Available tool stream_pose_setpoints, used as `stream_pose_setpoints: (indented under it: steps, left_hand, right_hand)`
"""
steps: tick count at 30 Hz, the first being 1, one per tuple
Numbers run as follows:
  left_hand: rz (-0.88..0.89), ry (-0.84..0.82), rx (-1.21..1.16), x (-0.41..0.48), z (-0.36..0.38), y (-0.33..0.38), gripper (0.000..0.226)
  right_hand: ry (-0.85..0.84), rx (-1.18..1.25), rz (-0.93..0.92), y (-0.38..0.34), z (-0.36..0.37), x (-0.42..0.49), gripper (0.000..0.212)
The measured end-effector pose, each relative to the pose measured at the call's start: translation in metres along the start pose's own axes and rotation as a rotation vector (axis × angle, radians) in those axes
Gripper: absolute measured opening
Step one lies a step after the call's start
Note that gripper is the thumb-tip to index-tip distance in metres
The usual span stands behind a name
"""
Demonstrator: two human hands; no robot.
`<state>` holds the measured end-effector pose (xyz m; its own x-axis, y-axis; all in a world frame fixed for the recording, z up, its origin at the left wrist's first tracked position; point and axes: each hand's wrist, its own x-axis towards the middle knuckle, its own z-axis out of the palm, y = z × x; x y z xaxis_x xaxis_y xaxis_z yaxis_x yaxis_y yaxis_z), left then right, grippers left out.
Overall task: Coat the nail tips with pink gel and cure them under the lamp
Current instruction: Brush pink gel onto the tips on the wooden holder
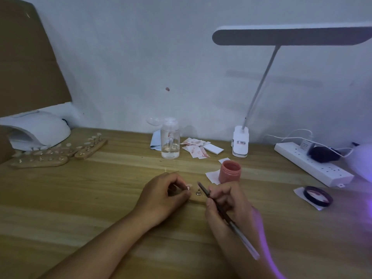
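Left hand (167, 195) fingers curled, pinching small pale nail tip (188, 187); right hand (225, 206) fingers grip thin dark-handled brush (204, 190), bristle end just beside tip.

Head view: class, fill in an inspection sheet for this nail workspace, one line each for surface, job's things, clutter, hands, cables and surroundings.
Surface: wooden table, grain visible.
Job's things: pink gel jar open, right of centre; curing lamp far left; wooden holders carrying tips beside it.
Clutter: clear bottle, stained wipes, black lid.
Hands: left hand pinches a nail tip; right hand grips the brush.
Cables: white cable runs to the power strip, far right.
Surroundings: desk lamp overhead, pale wall, cardboard at left.
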<state>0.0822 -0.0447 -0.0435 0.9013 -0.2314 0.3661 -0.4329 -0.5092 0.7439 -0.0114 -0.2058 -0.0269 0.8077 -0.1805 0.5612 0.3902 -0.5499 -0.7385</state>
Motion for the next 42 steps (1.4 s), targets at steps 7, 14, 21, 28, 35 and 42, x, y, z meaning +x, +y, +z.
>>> stream_pose_setpoints:
  steps: [7,14,21,28,35,42]
  left_hand:
    - [0.009,0.005,0.039,-0.001,0.000,0.001,0.010]
    - [0.009,0.007,0.072,-0.001,0.002,0.003,0.011]
    - [-0.015,-0.017,0.090,-0.001,0.002,0.004,0.012]
    - [-0.006,-0.035,0.135,-0.002,-0.001,0.005,0.017]
    - [0.005,-0.079,0.231,-0.003,0.000,0.001,0.030]
    - [0.070,-0.093,0.127,-0.003,0.001,0.004,0.036]
  right_hand:
    - [0.011,0.021,-0.070,0.001,0.002,0.002,0.019]
    - [0.099,0.018,-0.095,0.001,0.003,0.002,0.028]
    - [0.222,0.392,0.226,-0.011,-0.025,0.031,0.015]
    - [0.053,0.159,0.390,0.001,-0.067,0.098,0.009]
    - [-0.021,0.007,0.428,0.027,-0.066,0.105,0.006]
    - [-0.052,-0.123,0.418,0.040,-0.056,0.105,0.007]
